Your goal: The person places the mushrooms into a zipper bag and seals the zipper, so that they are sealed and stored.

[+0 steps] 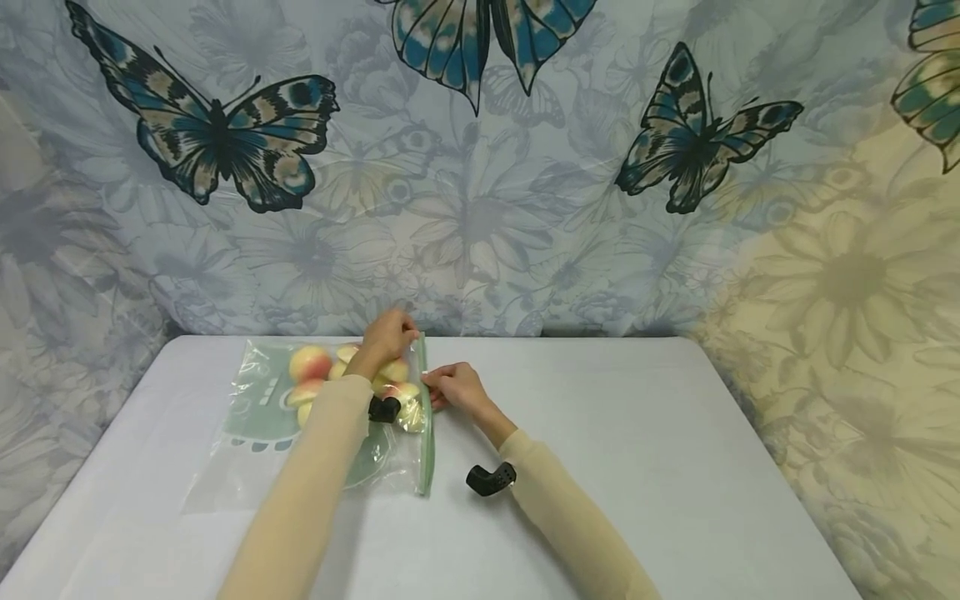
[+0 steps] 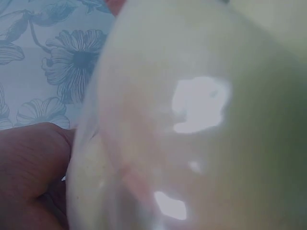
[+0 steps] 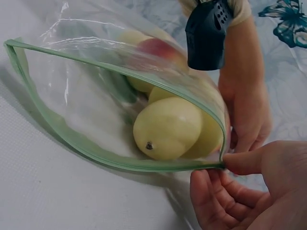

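Observation:
A clear zip bag point(image 1: 217, 487) with a green zip strip point(image 1: 427, 467) lies on the table, its mouth towards the right. Several round yellow fruits point(image 1: 309, 363), some blushed red, are inside. In the right wrist view the mouth gapes, and a pale yellow fruit point(image 3: 168, 127) shows through it. My right hand point(image 1: 459, 388) pinches one end of the green strip between thumb and fingers. Beyond it, my left hand point(image 1: 387, 340) grips the bag's far edge with curled fingers; its fingertips are partly hidden. The left wrist view is mostly filled by blurred fruit point(image 2: 144, 96) under shiny plastic.
The white table point(image 1: 600, 467) stretches to the right of the bag. Behind it hangs a cloth backdrop point(image 1: 480, 225) with butterflies and flowers. A black wrist camera point(image 1: 491, 479) sits on my right wrist, and another point(image 1: 385, 409) on my left.

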Motion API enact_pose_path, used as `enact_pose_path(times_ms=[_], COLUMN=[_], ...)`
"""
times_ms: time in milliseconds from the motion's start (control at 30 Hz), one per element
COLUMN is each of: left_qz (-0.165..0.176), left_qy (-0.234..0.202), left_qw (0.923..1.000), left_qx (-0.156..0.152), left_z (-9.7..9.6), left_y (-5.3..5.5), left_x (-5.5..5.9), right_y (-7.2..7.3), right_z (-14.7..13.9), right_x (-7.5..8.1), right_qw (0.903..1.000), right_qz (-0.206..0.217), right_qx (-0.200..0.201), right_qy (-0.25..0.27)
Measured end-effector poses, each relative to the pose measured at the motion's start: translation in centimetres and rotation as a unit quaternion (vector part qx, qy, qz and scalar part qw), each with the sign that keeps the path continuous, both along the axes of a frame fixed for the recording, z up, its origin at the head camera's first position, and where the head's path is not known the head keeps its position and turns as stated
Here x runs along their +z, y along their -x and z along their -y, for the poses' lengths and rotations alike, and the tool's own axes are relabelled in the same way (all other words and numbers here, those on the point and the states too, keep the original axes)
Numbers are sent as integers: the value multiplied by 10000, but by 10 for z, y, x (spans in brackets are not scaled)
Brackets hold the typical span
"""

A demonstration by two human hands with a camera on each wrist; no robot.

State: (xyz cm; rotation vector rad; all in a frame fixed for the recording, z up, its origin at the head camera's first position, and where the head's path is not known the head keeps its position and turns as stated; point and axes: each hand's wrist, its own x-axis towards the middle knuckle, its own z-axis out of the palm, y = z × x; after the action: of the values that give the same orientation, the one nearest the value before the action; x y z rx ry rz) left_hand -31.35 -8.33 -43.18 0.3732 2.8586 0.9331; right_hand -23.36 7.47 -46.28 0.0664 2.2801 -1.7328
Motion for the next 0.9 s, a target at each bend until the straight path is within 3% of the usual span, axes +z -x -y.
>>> enact_pose_path(times_ms=[900], left_qz=[-164], left_qy=[-70], left_qw=[9998], left_qx=[8], left_z=[2], left_y=[0], left_x=[-6], right_y=[-32], right_z=[-5], right_x=[-7], right_qw=[9993], right_qz=[-155], right_qx=[314], right_qy=[-92])
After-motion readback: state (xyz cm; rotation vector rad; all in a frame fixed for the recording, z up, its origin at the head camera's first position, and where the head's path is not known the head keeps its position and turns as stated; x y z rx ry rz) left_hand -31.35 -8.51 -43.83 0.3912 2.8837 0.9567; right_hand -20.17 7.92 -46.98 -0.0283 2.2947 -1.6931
